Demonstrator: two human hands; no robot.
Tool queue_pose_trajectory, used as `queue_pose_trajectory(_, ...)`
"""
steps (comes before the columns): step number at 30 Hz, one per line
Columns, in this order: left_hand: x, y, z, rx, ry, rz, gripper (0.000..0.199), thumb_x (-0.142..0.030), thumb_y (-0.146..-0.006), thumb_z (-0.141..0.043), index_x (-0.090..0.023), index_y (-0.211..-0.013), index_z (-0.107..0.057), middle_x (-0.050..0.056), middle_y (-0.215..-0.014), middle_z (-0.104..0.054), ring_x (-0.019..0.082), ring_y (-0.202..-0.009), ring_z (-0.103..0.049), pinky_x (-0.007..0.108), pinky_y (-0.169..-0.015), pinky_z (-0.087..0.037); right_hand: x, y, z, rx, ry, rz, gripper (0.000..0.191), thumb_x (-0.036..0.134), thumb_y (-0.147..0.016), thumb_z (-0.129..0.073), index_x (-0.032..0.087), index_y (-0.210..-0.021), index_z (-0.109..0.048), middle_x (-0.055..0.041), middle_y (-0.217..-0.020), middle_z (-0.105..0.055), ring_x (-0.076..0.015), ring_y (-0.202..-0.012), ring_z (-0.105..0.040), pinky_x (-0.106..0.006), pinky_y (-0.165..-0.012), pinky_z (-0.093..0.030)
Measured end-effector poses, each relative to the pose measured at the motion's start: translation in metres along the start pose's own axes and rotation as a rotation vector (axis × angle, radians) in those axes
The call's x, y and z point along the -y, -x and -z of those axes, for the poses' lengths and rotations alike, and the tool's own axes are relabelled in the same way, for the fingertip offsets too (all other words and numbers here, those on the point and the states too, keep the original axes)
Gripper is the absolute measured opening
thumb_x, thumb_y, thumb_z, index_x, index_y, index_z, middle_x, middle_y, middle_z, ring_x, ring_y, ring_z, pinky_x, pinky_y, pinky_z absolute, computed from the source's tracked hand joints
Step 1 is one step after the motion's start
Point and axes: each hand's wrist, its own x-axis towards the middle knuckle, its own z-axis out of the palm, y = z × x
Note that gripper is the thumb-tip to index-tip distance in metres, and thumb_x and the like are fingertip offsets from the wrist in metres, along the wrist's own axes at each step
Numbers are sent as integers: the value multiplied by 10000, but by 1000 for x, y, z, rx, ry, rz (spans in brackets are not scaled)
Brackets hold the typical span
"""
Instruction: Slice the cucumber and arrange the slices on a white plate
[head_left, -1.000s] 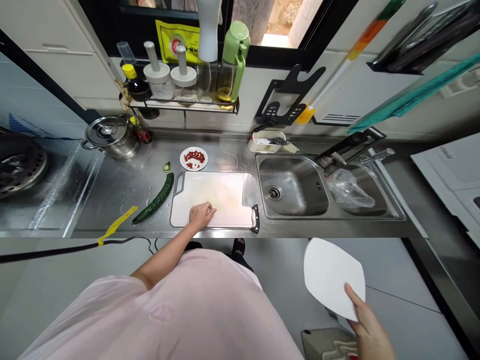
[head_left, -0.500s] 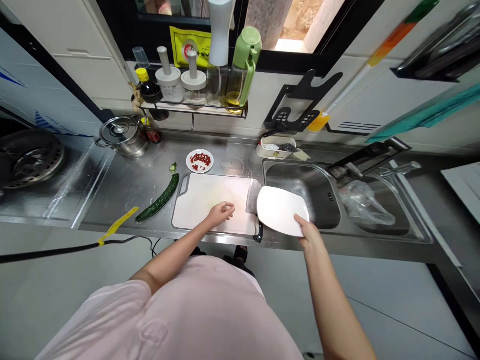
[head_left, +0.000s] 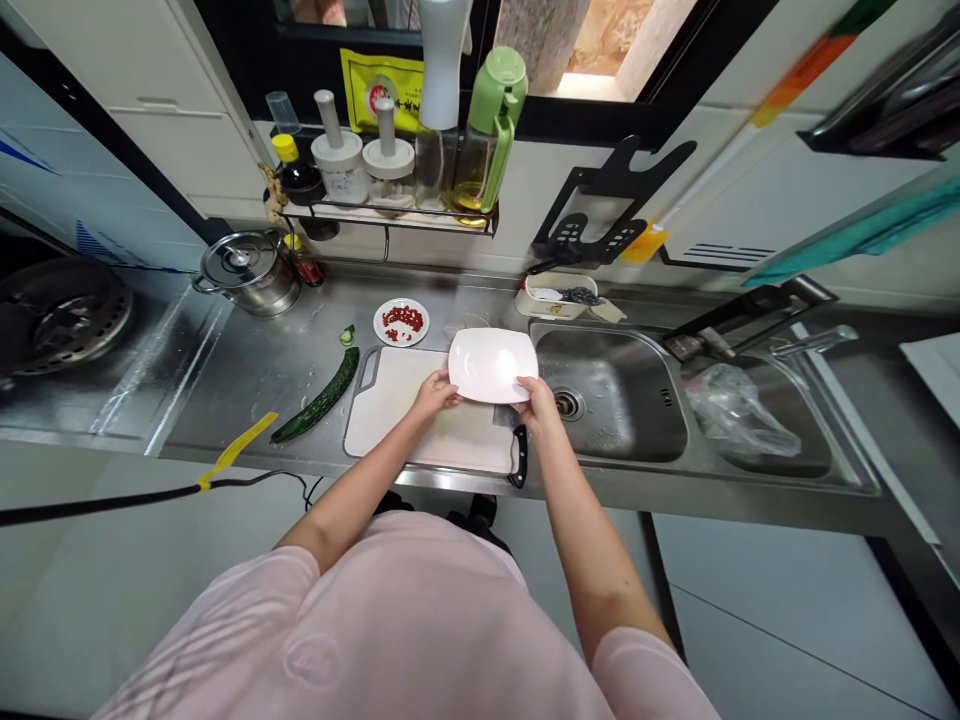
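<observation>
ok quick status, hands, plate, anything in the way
Right hand gripping plate, left hand at its near left corner. Plate over far right of cutting board. Knife at board's right edge, partly hidden.

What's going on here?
A person holds a white plate over the far right part of the cutting board: the right hand grips its near right corner, the left hand is at its near left. A knife lies at the board's right end. Left of the board is a cucumber; behind it, a small plate of red pieces.
</observation>
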Motion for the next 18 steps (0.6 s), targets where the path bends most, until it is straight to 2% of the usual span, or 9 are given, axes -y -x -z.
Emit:
queue_pose_trajectory(2, -7, -10, 5, -36, -3, -19, 401, -140, -735, -613, -143, -1117, -490, -17, -650, -623, 66, -580, -601, 207, -631, -512, 2, -4, -8, 36, 119, 46, 275, 133, -662, -615, 192, -919, -539, 32, -680, -632, -103, -545, -577, -176, -424, -469)
queue_pose_trajectory(4, -13, -21, 10, -64, -1, -31, 401, -145, -733, -619, -140, -1116, -500, -15, -658, -621, 61, -580, -595, 204, -631, -516, 5, -10, -15, 68, 266, 100, 293, 125, -651, -637, 195, -908, -515, 38, -635, -613, -85, -460, -534, -139, -341, -360)
queue_pose_trajectory(7, -20, -38, 18, -105, 6, -53, 408, -146, -729, -623, -126, -1123, -518, -7, -683, -623, 55, -597, -595, 192, -628, -517, 9, -25, -22, 189, 391, 68, 265, 134, -670, -637, 183, -887, -494, 37, -539, -576, -79, -386, -494, -130, -308, -234)
queue_pose_trajectory(11, -23, -60, 27, -128, -12, -66, 382, -124, -737, -595, -101, -1116, -557, 2, -703, -633, 53, -594, -599, 183, -619, -519, 11, -47, -32, 273, 430, 59, 227, 146, -724, -598, 174, -911, -473, 40, -477, -548, -88, -366, -488, -141, -329, -243)
queue_pose_trajectory(18, -23, -85, 32, -204, -54, -76, 358, -121, -726, -638, -92, -1080, -600, 1, -647, -623, 63, -559, -599, 203, -636, -531, 6, -75, -48, 236, 517, 90, 235, 131, -765, -553, 167, -974, -451, 45, -485, -554, -87, -348, -487, -148, -324, -289)
